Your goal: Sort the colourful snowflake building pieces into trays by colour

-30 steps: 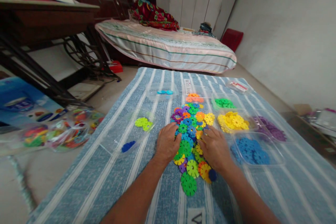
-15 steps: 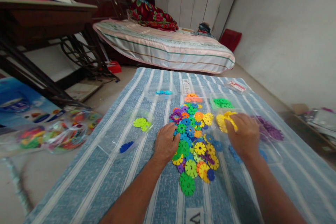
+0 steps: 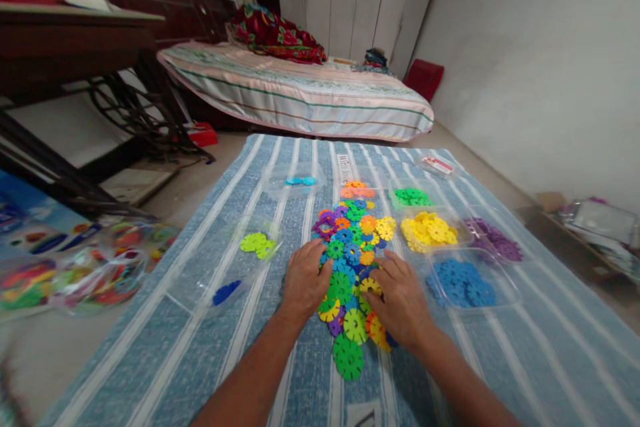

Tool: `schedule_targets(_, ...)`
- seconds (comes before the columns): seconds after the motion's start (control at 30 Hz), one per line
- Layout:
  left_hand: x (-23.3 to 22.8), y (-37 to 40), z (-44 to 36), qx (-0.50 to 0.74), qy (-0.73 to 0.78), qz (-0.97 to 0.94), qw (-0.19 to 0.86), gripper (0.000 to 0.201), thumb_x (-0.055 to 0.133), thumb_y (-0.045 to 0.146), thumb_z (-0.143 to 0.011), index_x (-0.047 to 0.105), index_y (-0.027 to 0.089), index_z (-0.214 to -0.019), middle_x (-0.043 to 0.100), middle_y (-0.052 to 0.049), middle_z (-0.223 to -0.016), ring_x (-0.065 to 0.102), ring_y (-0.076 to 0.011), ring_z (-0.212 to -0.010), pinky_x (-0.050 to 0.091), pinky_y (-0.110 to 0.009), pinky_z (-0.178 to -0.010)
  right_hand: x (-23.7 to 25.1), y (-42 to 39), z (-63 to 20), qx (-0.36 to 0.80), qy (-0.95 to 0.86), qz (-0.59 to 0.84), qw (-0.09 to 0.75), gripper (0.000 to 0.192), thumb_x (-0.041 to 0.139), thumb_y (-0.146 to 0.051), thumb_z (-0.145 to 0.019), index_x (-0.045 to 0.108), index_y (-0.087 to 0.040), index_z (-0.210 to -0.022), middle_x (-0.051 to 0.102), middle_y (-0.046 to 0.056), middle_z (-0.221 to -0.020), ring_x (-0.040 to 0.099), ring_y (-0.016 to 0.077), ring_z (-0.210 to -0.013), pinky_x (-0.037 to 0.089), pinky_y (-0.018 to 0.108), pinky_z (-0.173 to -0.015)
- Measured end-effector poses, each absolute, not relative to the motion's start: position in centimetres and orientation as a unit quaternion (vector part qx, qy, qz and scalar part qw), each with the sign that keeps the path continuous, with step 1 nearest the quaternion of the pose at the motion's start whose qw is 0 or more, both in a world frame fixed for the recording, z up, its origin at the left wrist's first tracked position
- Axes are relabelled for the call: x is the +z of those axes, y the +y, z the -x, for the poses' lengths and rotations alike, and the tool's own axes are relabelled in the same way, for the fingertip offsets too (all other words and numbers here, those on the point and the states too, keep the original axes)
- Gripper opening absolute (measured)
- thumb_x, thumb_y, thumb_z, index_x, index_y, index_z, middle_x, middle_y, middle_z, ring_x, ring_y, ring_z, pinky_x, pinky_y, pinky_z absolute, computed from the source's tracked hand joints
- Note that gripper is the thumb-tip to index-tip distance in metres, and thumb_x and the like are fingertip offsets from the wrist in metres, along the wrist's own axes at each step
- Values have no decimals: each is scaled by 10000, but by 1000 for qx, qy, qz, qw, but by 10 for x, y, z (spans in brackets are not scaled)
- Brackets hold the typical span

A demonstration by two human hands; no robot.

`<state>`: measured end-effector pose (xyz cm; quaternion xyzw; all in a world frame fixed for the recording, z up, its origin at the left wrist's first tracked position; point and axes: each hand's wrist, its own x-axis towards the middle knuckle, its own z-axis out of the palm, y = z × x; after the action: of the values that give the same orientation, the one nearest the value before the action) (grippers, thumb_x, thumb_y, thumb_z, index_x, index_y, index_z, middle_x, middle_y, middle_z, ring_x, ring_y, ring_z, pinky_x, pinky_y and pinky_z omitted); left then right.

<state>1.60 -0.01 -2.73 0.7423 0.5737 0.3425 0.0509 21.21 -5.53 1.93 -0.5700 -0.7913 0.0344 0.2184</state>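
Both my hands are palm-down on the pile of flat, toothed plastic discs in mixed colours (image 3: 353,247), on the blue-and-white striped woven cloth (image 3: 200,347). Left hand (image 3: 306,277) rests on the pile's left edge, fingers spread loosely, gripping nothing I can see. Right hand (image 3: 397,300) covers the lower right part, fingertips on a yellow disc (image 3: 371,285); can't tell if it's pinched or just touched. A big green disc (image 3: 349,356) lies nearest me, between my wrists. Right of the right hand: clear shallow plastic trays, one with blue discs (image 3: 463,282), one yellow (image 3: 429,229), one purple (image 3: 495,241), one green (image 3: 411,197). Left of the left hand: a small lime-green cluster (image 3: 257,243) and a dark blue cluster (image 3: 226,292), well apart from it.
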Motion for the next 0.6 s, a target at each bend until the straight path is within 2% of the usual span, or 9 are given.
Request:
schedule_targets(0.07, -28, 1, -16, 344, 573, -743, 49, 263, 499, 281, -804, 612, 166, -1012, 628, -120, -1151, 573, -254, -1084, 446, -449, -960, 18, -56, -210, 65, -784, 566, 248, 46, 631, -170, -734, 639, -199, -769, 638, 76, -1045, 433, 271, -1202, 354, 447, -995)
schedule_targets(0.17, -28, 1, -16, 343, 573, -743, 47, 273, 497, 280, -806, 614, 147, -1013, 630, -134, -1142, 575, -255, -1080, 447, -442, -960, 20, -57, -208, 132, -772, 551, 288, 104, 611, -142, -729, 604, -213, -653, 664, 39, -926, 523, 224, -1092, 374, 412, -982)
schedule_targets(0.3, -28, 1, -15, 336, 573, -746, 44, 273, 483, 294, -814, 614, 149, -1004, 632, -131, -1140, 575, -253, -1080, 445, -438, -960, 35, -46, -224, 173, -741, 552, 342, 124, 584, -183, -745, 598, -221, -629, 679, 33, -942, 551, 204, -1063, 410, 385, -948)
schedule_targets(0.37, -28, 1, -15, 332, 574, -748, 44, 270, 479, 296, -815, 614, 153, -1000, 629, -128, -1149, 572, -251, -1086, 442, -436, -964, 46, -33, -245, 136, -711, 573, 385, 134, 573, -253, -762, 605, -223, -635, 683, 39, -935, 576, 207, -1021, 427, 391, -925)
schedule_targets(0.43, -27, 1, -15, 330, 574, -748, 45, 272, 480, 294, -815, 614, 149, -1002, 628, -134, -1151, 570, -253, -1091, 440, -438, -966, 57, -18, -271, 45, -671, 607, 423, 153, 560, -310, -765, 618, -217, -658, 682, 55, -903, 605, 213, -931, 444, 403, -892)
schedule_targets(0.53, -26, 0, -15, 330, 573, -749, 46, 283, 482, 286, -815, 612, 141, -1019, 630, -141, -1146, 570, -259, -1090, 446, -448, -958, 66, -4, -298, -111, -638, 640, 413, 176, 534, -327, -774, 645, -192, -752, 674, 83, -856, 605, 235, -872, 447, 430, -862)
schedule_targets(0.6, -25, 0, -16, 330, 573, -749, 47, 283, 485, 282, -814, 612, 140, -1023, 632, -141, -1143, 573, -260, -1086, 451, -450, -952, 63, -6, -298, -130, -660, 626, 394, 190, 515, -319, -795, 652, -188, -810, 670, 84, -862, 603, 234, -876, 456, 423, -849)
